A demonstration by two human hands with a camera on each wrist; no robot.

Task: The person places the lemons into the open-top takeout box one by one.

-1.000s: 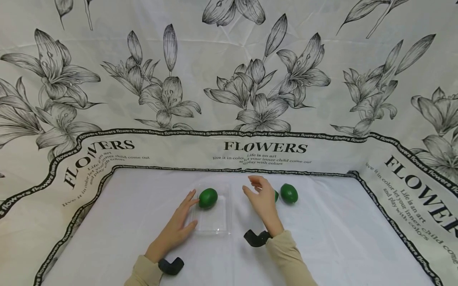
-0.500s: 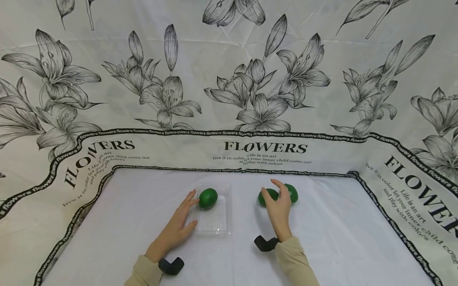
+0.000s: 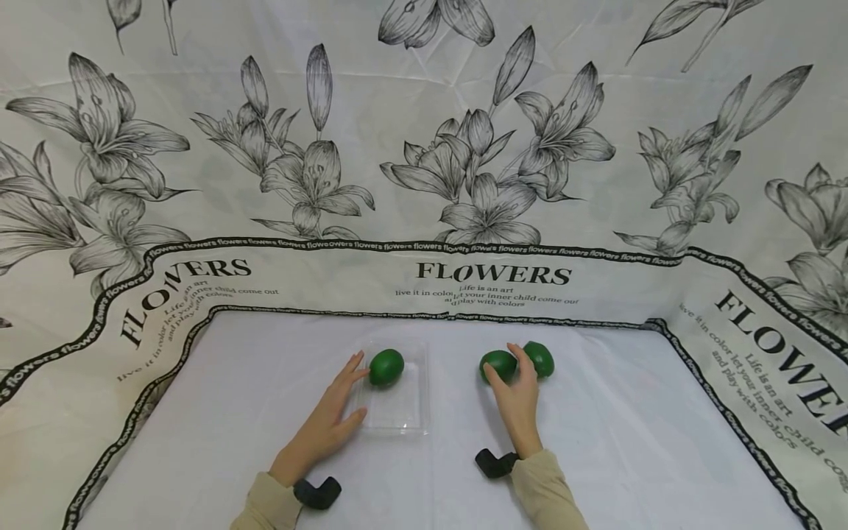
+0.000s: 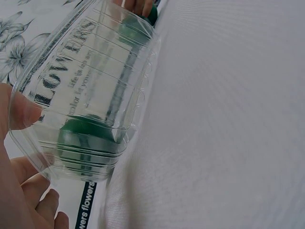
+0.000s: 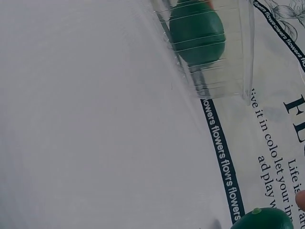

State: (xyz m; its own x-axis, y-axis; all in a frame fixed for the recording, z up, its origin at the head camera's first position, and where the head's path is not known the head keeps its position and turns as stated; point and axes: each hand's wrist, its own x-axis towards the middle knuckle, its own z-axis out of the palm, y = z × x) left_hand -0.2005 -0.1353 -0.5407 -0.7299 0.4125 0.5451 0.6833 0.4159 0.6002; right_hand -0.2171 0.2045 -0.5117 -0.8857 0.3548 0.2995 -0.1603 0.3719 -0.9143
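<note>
Left hand [image 3: 324, 423]: fingers and thumb spread, at the side of a clear tray [image 3: 407, 401]; a light touch should steady it. Inside, just right of the fingertips: one green fruit [image 3: 386, 367]. Right hand [image 3: 517, 401]: thumb and forefinger curved about a second fruit [image 3: 500, 361] on the white cloth [image 3: 457, 471]; whether firmly pinching, cannot tell. A grip round its middle should hold best. Just right of the forefinger: a third fruit [image 3: 540, 361], likely to roll if nudged.
</note>
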